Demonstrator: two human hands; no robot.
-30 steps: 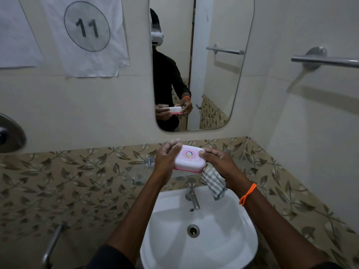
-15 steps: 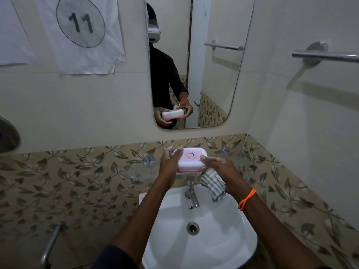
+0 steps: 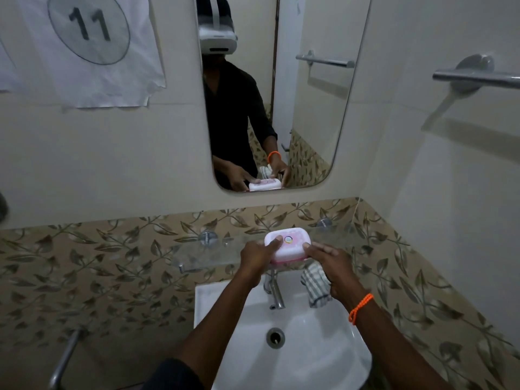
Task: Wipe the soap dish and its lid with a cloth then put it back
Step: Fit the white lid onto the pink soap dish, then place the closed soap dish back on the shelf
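Observation:
The pink soap dish (image 3: 289, 243) with its pale lid closed sits on the glass shelf (image 3: 197, 254) under the mirror. My left hand (image 3: 257, 258) holds its left end, thumb on the lid. My right hand (image 3: 329, 257) holds its right end, fingers against the side. A checked cloth (image 3: 316, 288) hangs from under my right palm, over the basin; how the hand keeps it there is hidden.
A white basin (image 3: 323, 342) with a chrome tap (image 3: 275, 294) lies below the shelf. The mirror (image 3: 309, 108) shows the same hands and dish. A towel bar (image 3: 475, 77) is on the right wall, a paper sign (image 3: 87, 38) at upper left.
Both hands carried the closed dish forward and down from above the tap onto the glass shelf. The cloth stayed hanging under my right hand.

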